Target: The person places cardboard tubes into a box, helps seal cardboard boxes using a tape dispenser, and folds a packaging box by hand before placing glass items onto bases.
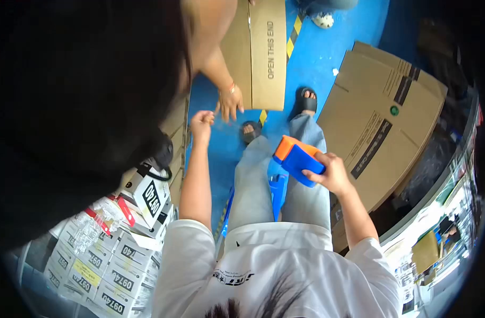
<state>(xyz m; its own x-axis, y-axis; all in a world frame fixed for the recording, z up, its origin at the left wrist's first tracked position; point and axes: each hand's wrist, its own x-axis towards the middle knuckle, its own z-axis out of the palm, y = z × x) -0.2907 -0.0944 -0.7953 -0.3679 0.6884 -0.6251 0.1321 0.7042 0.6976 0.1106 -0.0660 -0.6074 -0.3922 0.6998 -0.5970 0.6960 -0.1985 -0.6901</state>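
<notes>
My right hand point(330, 174) is closed around a blue and orange box-shaped plastic object point(301, 161), held above my right thigh; its exact kind does not show. My left hand point(202, 123) is raised at the left with its fingers curled together. Whatever may be between those fingers is hidden or too small to make out. Just beside it, another person's hand point(231, 100) with a red wrist string reaches down, fingers spread. Near that hand lies a long cardboard box point(268, 58) marked "OPEN THIS END".
A large cardboard box point(385, 111) stands on the right. Stacked white boxes point(115, 270) labelled 09740 fill the lower left. The other person's dark-clothed body point(89, 95) blocks the upper left. Yellow-black tape point(294, 37) marks the blue floor point(327, 47). Another foot point(323, 20) shows at the top.
</notes>
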